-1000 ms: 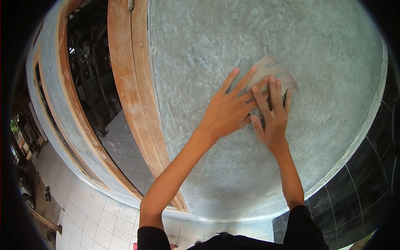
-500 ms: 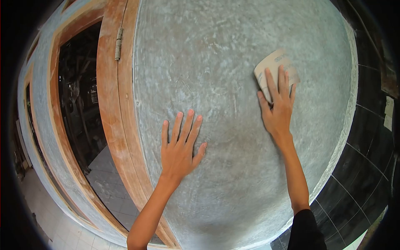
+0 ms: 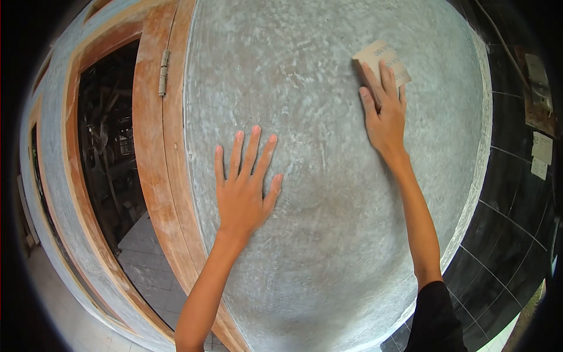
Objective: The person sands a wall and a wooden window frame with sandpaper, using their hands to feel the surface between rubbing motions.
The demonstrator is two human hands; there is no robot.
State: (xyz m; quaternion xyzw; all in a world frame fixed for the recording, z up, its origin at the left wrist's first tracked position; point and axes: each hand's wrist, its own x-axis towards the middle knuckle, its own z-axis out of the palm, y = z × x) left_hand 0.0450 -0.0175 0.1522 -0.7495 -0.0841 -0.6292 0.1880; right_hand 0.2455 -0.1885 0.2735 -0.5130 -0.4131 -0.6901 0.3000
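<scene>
- Grey mottled wall [image 3: 316,246] fills the middle of the head view, bulging through the wide lens.
- Orange-brown wooden frame [image 3: 153,141] borders it at left, with a metal hinge [image 3: 163,73] near the top and a dark opening [image 3: 105,135] beyond.
- Black tiles [image 3: 498,240] with pale joints cover the right side, past the wall's rough whitish edge.
- Left hand [image 3: 243,190] lies palm to the wall, fingers spread wide and thumb out, holding nothing, near the wooden frame.
- Right hand [image 3: 386,117] rests higher up, its fingers extended over a sandpaper sheet [image 3: 376,51], thumb apart at the left.
- That sheet (printed with blue-grey lettering) sits against the wall's upper right part, its top showing past the fingertips.
- Black sleeve [image 3: 437,320] covers the right upper arm.
</scene>
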